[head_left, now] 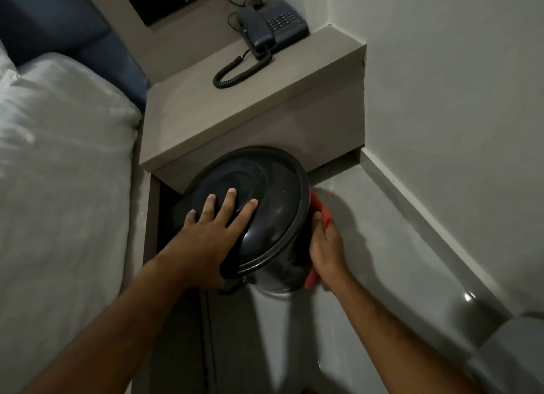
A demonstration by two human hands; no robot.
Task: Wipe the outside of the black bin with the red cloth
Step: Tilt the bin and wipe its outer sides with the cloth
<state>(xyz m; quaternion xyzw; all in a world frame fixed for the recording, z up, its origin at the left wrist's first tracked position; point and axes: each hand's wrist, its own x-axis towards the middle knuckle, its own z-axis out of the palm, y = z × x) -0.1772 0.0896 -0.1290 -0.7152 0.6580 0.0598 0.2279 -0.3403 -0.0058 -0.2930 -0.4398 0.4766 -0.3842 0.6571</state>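
Seen from above, a round black bin point(259, 211) with a domed lid stands on a pale tiled floor point(368, 246), partly tucked under the front edge of a beige bedside table point(235, 108) and tilted a little toward the viewer. The left hand point(206, 234) lies flat on the lid with fingers point(229, 199) spread wide and straight, palm near the rim, thumb hidden below the lid's edge; it presses on the lid rather than grips it. The right hand point(325, 246) is on the bin's right side, its fingers curled around a red cloth point(322, 214) that is pressed against the bin's outer wall. Red fabric shows above the knuckles and again below the wrist, near the bin's base. How tightly the fingers close on the cloth is hard to judge, since most of them are hidden behind the bin. Both forearms reach in from the bottom of the view. On the bedside table sits a dark corded telephone point(270, 25), its coiled cord trailing forward. A bed with white sheets point(59, 158) fills the left side, and a plain wall point(456, 99) rises on the right
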